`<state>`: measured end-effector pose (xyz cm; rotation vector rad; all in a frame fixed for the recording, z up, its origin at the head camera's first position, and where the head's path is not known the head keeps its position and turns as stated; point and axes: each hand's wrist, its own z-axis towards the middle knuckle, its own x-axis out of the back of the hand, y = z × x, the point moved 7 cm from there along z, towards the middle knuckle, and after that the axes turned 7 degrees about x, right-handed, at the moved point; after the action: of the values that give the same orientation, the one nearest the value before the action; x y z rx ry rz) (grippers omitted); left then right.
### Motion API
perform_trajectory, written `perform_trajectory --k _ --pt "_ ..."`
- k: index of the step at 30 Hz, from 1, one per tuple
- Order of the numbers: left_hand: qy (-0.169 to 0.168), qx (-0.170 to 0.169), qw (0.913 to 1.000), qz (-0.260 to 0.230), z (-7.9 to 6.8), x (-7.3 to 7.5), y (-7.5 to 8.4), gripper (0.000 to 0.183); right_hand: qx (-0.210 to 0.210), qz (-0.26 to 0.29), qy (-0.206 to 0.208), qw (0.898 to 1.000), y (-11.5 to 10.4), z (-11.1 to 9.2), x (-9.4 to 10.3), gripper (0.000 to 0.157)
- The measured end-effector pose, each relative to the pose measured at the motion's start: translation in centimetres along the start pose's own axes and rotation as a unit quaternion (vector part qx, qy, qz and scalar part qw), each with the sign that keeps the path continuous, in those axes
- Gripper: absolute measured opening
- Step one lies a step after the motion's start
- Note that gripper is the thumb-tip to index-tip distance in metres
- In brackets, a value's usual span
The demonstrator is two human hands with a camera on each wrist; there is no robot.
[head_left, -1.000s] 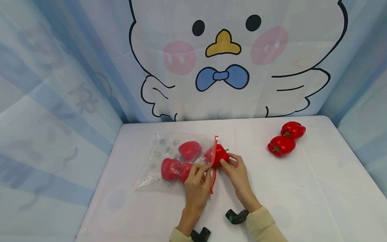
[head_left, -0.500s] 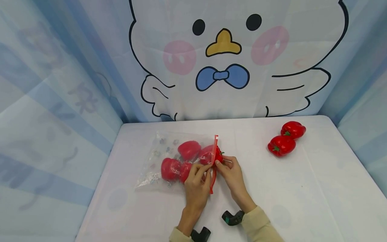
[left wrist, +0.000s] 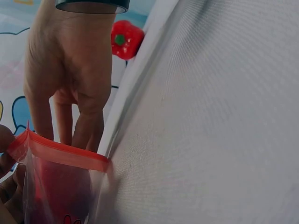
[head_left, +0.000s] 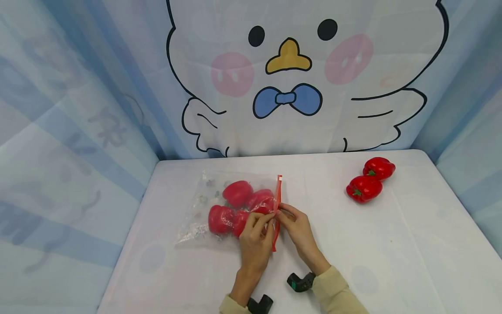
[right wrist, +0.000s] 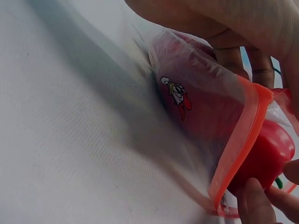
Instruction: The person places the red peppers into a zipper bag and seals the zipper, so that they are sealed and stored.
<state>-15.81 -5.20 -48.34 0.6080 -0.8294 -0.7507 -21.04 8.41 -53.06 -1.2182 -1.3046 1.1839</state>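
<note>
A clear zip bag [head_left: 198,209] with a red zip edge lies on the table, its mouth to the right. Red bell peppers [head_left: 220,219] show through its plastic. My left hand [head_left: 256,246] pinches the bag near the middle of the red edge. My right hand [head_left: 301,233] reaches to the mouth, its fingertips on the stem end of a red bell pepper [right wrist: 268,149]. In the right wrist view, most of that bell pepper sits inside the mouth, its green stem between the fingers. The left wrist view shows the right fingers going down behind the red edge.
Two more red bell peppers [head_left: 364,189] lie touching each other at the back right of the white table [head_left: 415,244]. A cloth backdrop [head_left: 286,135] with a cartoon bird rises behind the far edge. Dark wrist devices [head_left: 301,282] sit on both wrists.
My right hand has moved left, pushing the bell pepper through the bag's mouth. The bell pepper at the back of the bag has shifted left. My left hand stays in place.
</note>
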Motion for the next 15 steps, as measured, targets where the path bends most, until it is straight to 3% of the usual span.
perform_trajectory --k 15 --pt "-0.018 0.029 0.9993 0.014 -0.06 -0.14 -0.31 0.021 -0.001 -0.039 -0.042 0.998 0.5 0.16 -0.7 0.04"
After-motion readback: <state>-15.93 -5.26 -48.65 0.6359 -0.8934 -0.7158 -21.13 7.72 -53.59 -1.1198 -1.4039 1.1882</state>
